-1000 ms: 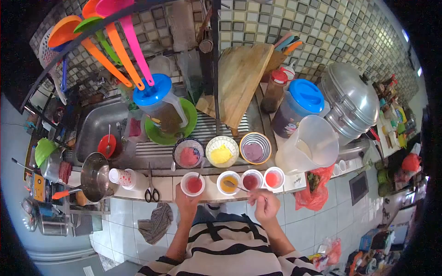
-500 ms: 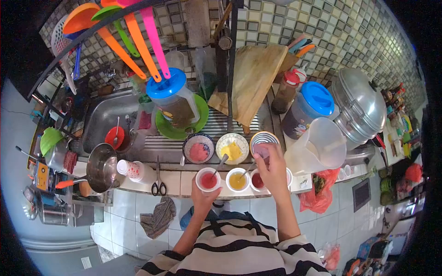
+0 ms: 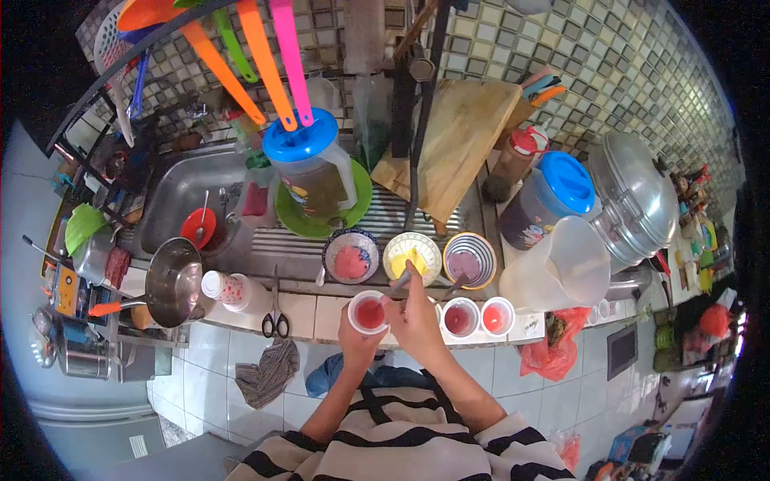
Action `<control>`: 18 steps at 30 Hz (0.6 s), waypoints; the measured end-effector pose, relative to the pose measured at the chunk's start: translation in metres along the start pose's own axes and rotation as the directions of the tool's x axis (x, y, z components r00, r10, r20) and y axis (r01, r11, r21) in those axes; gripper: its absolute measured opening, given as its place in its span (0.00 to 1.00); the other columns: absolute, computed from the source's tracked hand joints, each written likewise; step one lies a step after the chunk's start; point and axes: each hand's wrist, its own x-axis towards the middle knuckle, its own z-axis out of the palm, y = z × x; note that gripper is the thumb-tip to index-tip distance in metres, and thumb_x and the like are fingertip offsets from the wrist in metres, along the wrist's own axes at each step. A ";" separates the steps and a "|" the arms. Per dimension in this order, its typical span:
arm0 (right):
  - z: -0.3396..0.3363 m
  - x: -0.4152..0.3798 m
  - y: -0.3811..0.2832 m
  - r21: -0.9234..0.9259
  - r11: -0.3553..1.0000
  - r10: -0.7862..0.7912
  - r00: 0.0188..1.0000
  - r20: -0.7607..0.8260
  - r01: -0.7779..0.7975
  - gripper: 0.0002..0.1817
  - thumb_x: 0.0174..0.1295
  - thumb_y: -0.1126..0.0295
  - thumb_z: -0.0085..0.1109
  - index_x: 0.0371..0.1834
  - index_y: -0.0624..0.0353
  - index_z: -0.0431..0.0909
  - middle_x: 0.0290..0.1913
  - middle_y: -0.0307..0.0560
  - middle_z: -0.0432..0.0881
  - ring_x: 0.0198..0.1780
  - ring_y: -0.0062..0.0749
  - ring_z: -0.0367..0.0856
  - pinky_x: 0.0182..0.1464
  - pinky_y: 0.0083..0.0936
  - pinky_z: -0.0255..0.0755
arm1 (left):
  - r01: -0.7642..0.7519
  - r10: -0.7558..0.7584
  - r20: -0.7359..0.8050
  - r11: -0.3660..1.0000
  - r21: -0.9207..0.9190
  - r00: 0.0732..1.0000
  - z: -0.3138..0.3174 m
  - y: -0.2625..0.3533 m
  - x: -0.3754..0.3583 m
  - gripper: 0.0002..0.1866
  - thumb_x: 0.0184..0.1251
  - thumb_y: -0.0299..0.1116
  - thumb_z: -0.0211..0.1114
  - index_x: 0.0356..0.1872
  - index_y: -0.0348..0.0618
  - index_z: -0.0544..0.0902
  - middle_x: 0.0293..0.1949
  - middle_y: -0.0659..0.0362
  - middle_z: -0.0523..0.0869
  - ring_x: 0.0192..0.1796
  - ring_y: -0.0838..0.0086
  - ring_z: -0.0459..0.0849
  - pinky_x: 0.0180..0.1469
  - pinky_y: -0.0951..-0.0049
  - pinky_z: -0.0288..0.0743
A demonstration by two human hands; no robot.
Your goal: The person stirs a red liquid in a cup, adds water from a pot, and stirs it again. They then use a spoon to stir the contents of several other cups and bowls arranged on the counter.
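My left hand (image 3: 358, 341) is wrapped round a white cup of red liquid (image 3: 370, 313) at the counter's front edge. My right hand (image 3: 415, 321) is just right of that cup, its fingers closed on a spoon (image 3: 401, 280). Behind the hands stand a bowl with pink paste (image 3: 351, 260), a bowl with yellow paste (image 3: 407, 262) and a striped bowl with purple paste (image 3: 463, 264), which has a spoon in it. Two cups of red liquid, one (image 3: 460, 318) and another (image 3: 497, 317), stand to the right. My right hand hides most of the yellow cup.
Scissors (image 3: 275, 323), stacked cups (image 3: 228, 290) and a pan (image 3: 174, 282) lie to the left. A blue-lidded pitcher (image 3: 317, 184) stands on a green plate behind the bowls. A clear jug (image 3: 561, 268) and a steamer (image 3: 634, 196) are at right.
My right hand has moved left from above the purple bowl to beside the held cup and has taken hold of a spoon. My left hand has lifted its cup slightly. The view has shifted a little.
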 end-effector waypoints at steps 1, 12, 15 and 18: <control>0.002 0.002 -0.005 0.073 0.997 0.010 0.999 -0.041 -0.007 0.28 0.59 0.72 0.54 0.62 0.64 0.56 0.40 0.51 0.77 0.24 0.27 0.79 0.27 0.21 0.71 | 0.004 -0.004 -0.007 1.000 0.004 1.000 0.000 0.000 0.000 0.28 0.40 0.28 0.74 0.47 0.39 0.72 0.43 0.54 0.79 0.45 0.65 0.79 0.48 0.69 0.72; 0.001 0.006 -0.008 -0.182 0.950 -0.266 0.962 -0.057 0.252 0.04 0.56 0.77 0.53 0.34 0.65 0.74 0.31 0.51 0.78 0.29 0.44 0.78 0.32 0.28 0.71 | 0.013 -0.014 0.015 1.000 0.027 1.000 0.000 0.003 0.003 0.30 0.40 0.28 0.73 0.49 0.39 0.71 0.45 0.53 0.79 0.47 0.66 0.79 0.49 0.70 0.72; 0.006 0.002 -0.002 -0.127 0.929 -0.357 0.933 -0.051 0.349 0.04 0.56 0.77 0.53 0.33 0.65 0.74 0.31 0.51 0.78 0.32 0.45 0.78 0.33 0.29 0.72 | 0.030 -0.031 0.042 0.999 0.013 0.999 0.000 0.008 0.006 0.30 0.40 0.28 0.73 0.49 0.39 0.71 0.45 0.54 0.79 0.47 0.66 0.79 0.49 0.70 0.71; 0.006 0.000 -0.001 -0.202 0.846 -0.494 0.868 0.053 0.494 0.05 0.55 0.77 0.54 0.33 0.64 0.75 0.34 0.50 0.77 0.35 0.45 0.78 0.35 0.31 0.73 | 0.102 -0.102 0.032 0.995 -0.005 0.994 0.003 0.002 0.005 0.31 0.40 0.28 0.73 0.49 0.40 0.71 0.45 0.54 0.79 0.48 0.65 0.79 0.50 0.70 0.71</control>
